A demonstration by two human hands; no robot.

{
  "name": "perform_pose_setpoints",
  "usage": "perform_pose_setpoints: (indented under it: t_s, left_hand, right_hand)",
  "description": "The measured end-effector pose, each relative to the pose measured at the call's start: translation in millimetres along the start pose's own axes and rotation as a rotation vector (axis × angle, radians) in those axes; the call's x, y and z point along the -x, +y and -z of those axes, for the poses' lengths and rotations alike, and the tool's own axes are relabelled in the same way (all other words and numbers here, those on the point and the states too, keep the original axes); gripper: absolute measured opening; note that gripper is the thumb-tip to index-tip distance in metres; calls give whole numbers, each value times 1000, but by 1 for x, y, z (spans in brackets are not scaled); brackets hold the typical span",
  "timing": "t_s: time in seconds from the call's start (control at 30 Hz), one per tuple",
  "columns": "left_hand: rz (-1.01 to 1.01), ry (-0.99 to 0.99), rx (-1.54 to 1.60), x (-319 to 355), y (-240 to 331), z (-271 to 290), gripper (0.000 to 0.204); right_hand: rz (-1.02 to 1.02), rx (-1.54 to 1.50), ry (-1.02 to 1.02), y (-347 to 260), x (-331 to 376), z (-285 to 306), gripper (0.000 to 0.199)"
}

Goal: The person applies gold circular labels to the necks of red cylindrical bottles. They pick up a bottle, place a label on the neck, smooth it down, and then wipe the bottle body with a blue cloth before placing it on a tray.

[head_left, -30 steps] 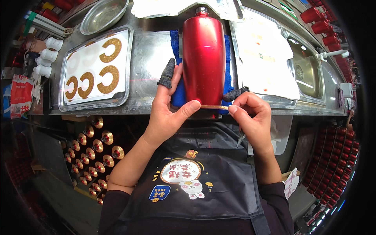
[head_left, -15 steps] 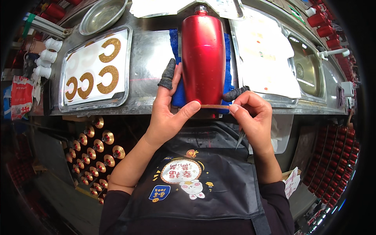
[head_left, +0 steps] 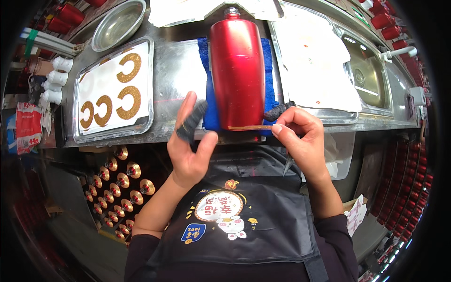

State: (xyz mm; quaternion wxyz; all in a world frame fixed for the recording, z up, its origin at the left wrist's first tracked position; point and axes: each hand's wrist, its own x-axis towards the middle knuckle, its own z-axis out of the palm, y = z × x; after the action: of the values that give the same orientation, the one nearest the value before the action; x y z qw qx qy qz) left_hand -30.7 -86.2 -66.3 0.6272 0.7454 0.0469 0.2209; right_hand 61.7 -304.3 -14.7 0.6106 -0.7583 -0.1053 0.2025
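Observation:
A glossy red bottle (head_left: 238, 70) lies on a blue cloth (head_left: 212, 110), its neck pointing away and its base at the bench's near edge. Along the base runs a thin gold strip (head_left: 249, 127). Thumb and finger of my right hand (head_left: 304, 141) pinch the strip's right end, and a dark finger cot on that hand sits close against the bottle. A pointed metal tip, seemingly tweezers (head_left: 288, 164), sticks out below the right palm. My left hand (head_left: 188, 150), also wearing dark finger cots, is open and apart from the bottle, left of its base.
On the left, a metal tray (head_left: 151, 89) carries gold C-shaped pieces (head_left: 128, 102); a metal bowl (head_left: 119, 26) stands behind it. White sheets (head_left: 312, 61) cover a tray on the right, beside a sink (head_left: 369, 77). Below the bench are rows of red-and-gold pieces (head_left: 123, 180) and red items (head_left: 404, 183).
My left hand has let go of the strip's left end and drawn back to the left, fingers spread. My right hand stays pinched on the other end. The whole view has shifted slightly.

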Motion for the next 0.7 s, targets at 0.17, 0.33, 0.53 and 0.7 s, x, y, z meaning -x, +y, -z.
perform_pose_setpoints:
  t_s: [0.17,0.33,0.53,0.7]
  left_hand:
    - [-310,-208,-588,11,2,11,29]
    - [-320,-238,-653,9,-1,13,24]
    - [-425,-280,-734,-1,12,15,23]
    - [-549,-296,-791,-19,25,10,24]
  right_hand:
    - [12,-17,2,1,-1,0,11]
    - [-39,-23,-6,2,-3,2,10]
    - [-32,-59,-8,7,-4,3,11]
    - [-35,-34,-15,10,-7,2,11]
